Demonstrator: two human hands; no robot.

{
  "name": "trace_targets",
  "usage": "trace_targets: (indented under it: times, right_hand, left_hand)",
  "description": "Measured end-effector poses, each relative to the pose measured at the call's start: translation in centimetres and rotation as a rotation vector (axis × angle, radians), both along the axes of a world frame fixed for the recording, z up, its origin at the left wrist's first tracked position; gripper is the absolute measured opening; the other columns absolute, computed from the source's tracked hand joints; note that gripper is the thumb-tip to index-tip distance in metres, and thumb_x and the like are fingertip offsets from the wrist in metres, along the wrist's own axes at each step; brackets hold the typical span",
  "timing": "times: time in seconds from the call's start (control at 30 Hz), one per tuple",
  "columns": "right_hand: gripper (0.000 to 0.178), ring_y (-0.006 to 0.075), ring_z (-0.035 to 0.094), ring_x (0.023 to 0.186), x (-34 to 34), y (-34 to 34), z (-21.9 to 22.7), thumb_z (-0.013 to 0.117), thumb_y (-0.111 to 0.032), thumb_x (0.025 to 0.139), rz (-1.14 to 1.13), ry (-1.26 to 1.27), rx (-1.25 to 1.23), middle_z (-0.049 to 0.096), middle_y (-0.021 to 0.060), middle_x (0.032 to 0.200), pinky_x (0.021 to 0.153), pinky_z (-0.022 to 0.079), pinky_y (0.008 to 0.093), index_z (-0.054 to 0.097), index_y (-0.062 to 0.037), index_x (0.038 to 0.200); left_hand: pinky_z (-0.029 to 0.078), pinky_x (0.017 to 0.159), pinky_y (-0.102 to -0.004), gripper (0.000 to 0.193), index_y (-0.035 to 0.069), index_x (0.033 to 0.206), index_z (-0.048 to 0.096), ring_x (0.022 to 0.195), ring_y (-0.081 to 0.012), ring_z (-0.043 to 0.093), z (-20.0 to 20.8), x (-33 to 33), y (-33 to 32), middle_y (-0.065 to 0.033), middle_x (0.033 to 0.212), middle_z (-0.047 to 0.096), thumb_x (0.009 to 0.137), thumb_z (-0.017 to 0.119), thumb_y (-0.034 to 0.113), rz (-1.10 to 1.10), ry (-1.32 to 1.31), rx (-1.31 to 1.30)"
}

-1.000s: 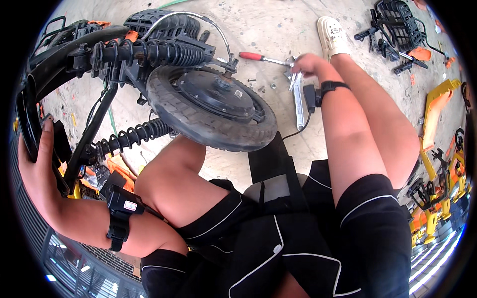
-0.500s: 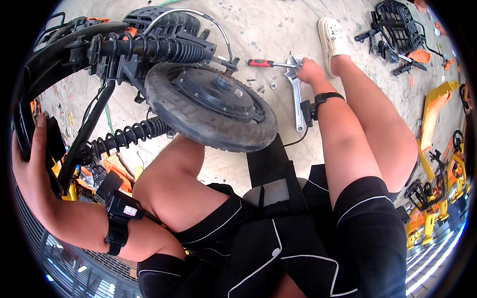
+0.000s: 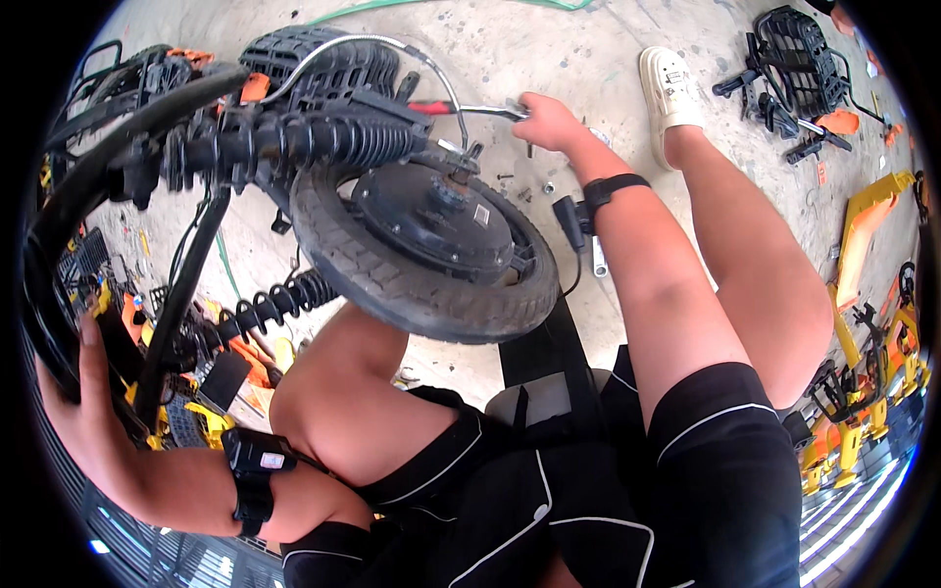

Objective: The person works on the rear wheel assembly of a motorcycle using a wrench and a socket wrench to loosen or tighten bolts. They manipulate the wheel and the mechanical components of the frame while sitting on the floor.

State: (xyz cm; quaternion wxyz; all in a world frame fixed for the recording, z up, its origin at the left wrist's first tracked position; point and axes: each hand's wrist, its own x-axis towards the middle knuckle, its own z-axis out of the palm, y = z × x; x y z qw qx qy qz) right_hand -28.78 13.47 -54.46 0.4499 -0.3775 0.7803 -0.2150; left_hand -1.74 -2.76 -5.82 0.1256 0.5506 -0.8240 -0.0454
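My right hand [image 3: 549,122] is closed on the metal end of a red-handled tool [image 3: 475,109]; my fingers cover its head. The tool's handle points left, partly behind the wheel's axle and cable. The black wheel [image 3: 431,314], with a round hub motor [image 3: 436,216], sits tilted in a black scooter frame [image 3: 181,294] with coil springs. At the far left my left hand [image 3: 93,412] grips the frame's dark tube, its fingers partly hidden. A silver wrench [image 3: 600,257] lies on the floor, mostly covered by my right forearm.
A small nut [image 3: 549,187] and a bolt lie on the concrete beside the wheel. A black rack-like part [image 3: 799,69] lies at the far right. Yellow and orange scooter parts [image 3: 867,230] line the right side, and more lie behind the frame at left. My shoe [image 3: 671,93] rests ahead.
My right hand has lifted the red-handled tool off the floor and moved it left toward the axle. The wheel and frame sit slightly lower in view; my left hand keeps its hold.
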Motion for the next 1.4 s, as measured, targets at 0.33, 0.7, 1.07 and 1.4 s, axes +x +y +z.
trace_targets:
  times: [0.33, 0.7, 1.07, 1.4]
  right_hand:
    - [0.031, 0.0378, 0.067, 0.101, 0.2, -6.2, 1.1, 0.065, -0.014, 0.077, 0.185, 0.233, 0.090, 0.070, 0.0186, 0.105, 0.085, 0.055, 0.0455, 0.067, -0.0065, 0.106]
    - [0.045, 0.0338, 0.068, 0.098, -10.8, 2.1, 0.9, 0.070, -0.019, 0.073, 0.028, -0.054, 0.289, 0.071, 0.0188, 0.104, 0.082, 0.054, 0.0419, 0.067, -0.0054, 0.115]
    - [0.037, 0.0346, 0.059, 0.111, -2.2, 4.7, -3.5, 0.065, -0.020, 0.084, -0.241, 0.507, 0.277, 0.062, 0.0148, 0.118, 0.098, 0.048, 0.0441, 0.066, -0.0103, 0.120]
    - [0.023, 0.0300, 0.061, 0.114, 5.8, -3.5, -4.4, 0.057, -0.020, 0.091, 0.264, 0.166, -0.093, 0.063, 0.0112, 0.113, 0.092, 0.053, 0.0420, 0.067, -0.0157, 0.111]
  left_hand:
    - [0.065, 0.071, -0.0351, 0.055, -0.012, 0.136, 0.037, 0.086, -0.0269, 0.074, 1.5, 1.9, -3.7, -0.0274, 0.109, 0.066, 0.093, 0.065, 0.009, 0.344, 0.206, 0.236]
    - [0.065, 0.071, -0.0366, 0.056, -0.011, 0.129, 0.045, 0.085, -0.0288, 0.073, 0.7, 0.8, -3.1, -0.0270, 0.110, 0.066, 0.090, 0.073, 0.018, 0.405, 0.241, 0.147]
    - [0.065, 0.071, -0.0317, 0.043, -0.007, 0.123, 0.053, 0.084, -0.0249, 0.073, 0.5, 0.9, -3.0, -0.0216, 0.111, 0.066, 0.093, 0.068, 0.020, 0.301, 0.208, 0.109]
    - [0.062, 0.078, -0.0334, 0.041, -0.005, 0.125, 0.055, 0.091, -0.0262, 0.072, 0.2, 1.0, -3.6, -0.0226, 0.111, 0.067, 0.094, 0.064, 0.021, 0.369, 0.145, 0.036]
